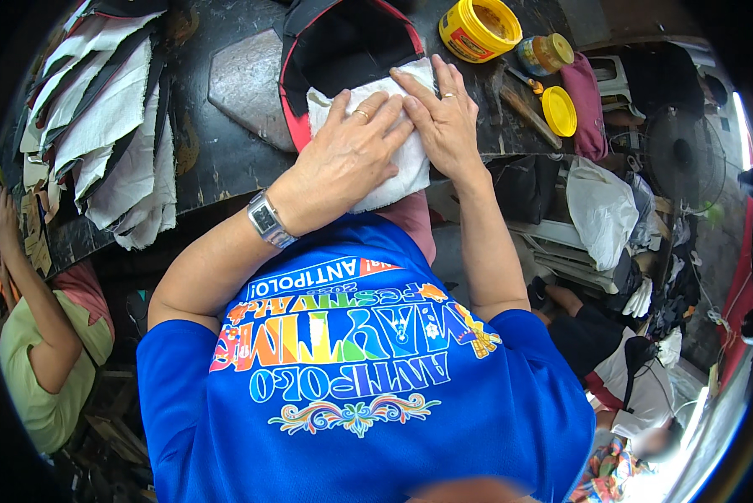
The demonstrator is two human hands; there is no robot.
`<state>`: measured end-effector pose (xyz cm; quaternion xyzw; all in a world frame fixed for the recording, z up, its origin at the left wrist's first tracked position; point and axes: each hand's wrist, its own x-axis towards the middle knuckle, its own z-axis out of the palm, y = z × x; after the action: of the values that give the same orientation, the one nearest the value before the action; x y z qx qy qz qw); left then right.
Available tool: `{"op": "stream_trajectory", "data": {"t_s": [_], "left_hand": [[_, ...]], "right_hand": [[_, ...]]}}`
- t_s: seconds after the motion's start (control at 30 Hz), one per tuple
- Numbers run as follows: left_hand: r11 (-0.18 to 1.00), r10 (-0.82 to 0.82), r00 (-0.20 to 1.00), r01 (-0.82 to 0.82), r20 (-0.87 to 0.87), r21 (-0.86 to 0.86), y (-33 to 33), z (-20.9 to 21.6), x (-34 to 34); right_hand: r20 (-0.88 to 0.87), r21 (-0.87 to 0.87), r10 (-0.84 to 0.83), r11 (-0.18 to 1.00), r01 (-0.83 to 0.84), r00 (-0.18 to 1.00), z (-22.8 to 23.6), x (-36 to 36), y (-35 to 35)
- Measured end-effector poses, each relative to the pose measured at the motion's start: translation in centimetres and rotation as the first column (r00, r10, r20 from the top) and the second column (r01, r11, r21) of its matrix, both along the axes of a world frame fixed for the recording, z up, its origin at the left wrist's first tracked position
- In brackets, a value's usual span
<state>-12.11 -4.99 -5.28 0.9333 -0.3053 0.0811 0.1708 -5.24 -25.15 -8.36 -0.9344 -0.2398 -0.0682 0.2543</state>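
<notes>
Dark, scuffed worktop [197, 144]. Head view: white cloth [416, 164] over the near end of the black, red-edged piece [351, 50]; yellow tub [481, 32] right of that piece. Left hand [343, 151] and right hand [447, 113] flat on cloth, fingers apart, nothing clamped. I'd smooth centre outward, even pressure, edges aligned.

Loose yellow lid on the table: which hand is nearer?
Right. The right hand rests on the white cloth, left of the loose yellow lid; the left hand is on the same cloth, farther left.
</notes>
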Motion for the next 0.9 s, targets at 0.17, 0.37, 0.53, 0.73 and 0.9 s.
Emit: {"op": "stream_trajectory", "data": {"t_s": [0.17, 0.37, 0.53, 0.73, 0.9], "left_hand": [[1.000, -0.004, 1.000, 0.004, -0.030, 0.014, -0.1, 0.4, 0.0], [1.000, 0.003, 0.999, -0.003, -0.036, -0.005, -0.2, 0.4, 0.0], [1.000, 0.007, 1.000, -0.006, -0.022, 0.005, -0.2, -0.1, 0.1], [1.000, 0.002, 1.000, -0.002, -0.018, -0.015, -0.2, -0.3, 0.1], [1.000, -0.003, 1.000, 0.003, -0.009, -0.010, -0.3, -0.2, 0.1]], "right_hand": [[0.003, 0.044, 0.025, 0.999, -0.025, 1.000, -0.2, 0.7, -0.4], [-0.198, 0.582, 0.016, 0.806, 0.104, 0.980, -0.6, 1.1, -0.7], [0.132, 0.271, -0.127, 0.959, 0.088, 0.983, -1.5, -0.2, 0.3], [0.198, 0.161, -0.151, 0.980, 0.120, 0.969, -1.7, -0.2, 0.8], [0.135, 0.090, -0.149, 0.986, 0.138, 0.980, -1.5, -0.1, 0.4]]}}
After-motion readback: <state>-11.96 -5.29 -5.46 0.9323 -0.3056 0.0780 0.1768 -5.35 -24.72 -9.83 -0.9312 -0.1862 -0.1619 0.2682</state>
